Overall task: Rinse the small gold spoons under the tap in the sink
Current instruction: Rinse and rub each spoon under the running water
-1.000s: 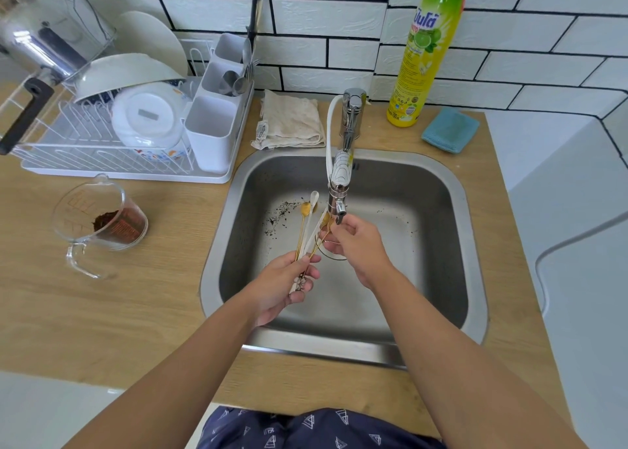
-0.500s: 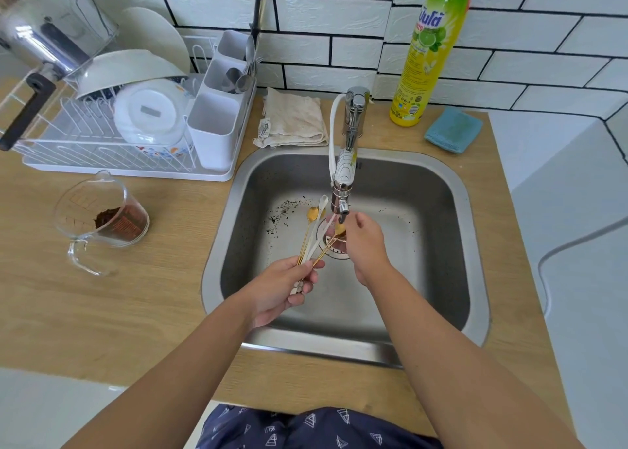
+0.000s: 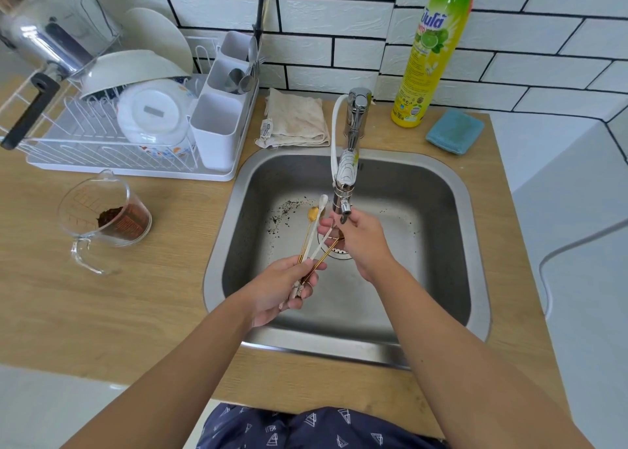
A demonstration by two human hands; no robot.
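1. White tile wall behind; wooden tabletop (image 3: 142,312) around the steel sink (image 3: 438,271).
2. My left hand (image 3: 282,288) grip pinches the gold spoons (image 3: 310,234) by their handles; they fan up-right toward the tap (image 3: 345,190).
3. My right hand (image 3: 360,241), nearer the spout, closes on one bowl end.

Your right hand has closed in under the tap.
Your right hand (image 3: 360,241) now cups a spoon bowl just below the tap (image 3: 343,207); the spoons (image 3: 311,234) have fanned wider, tips nearer the tap.
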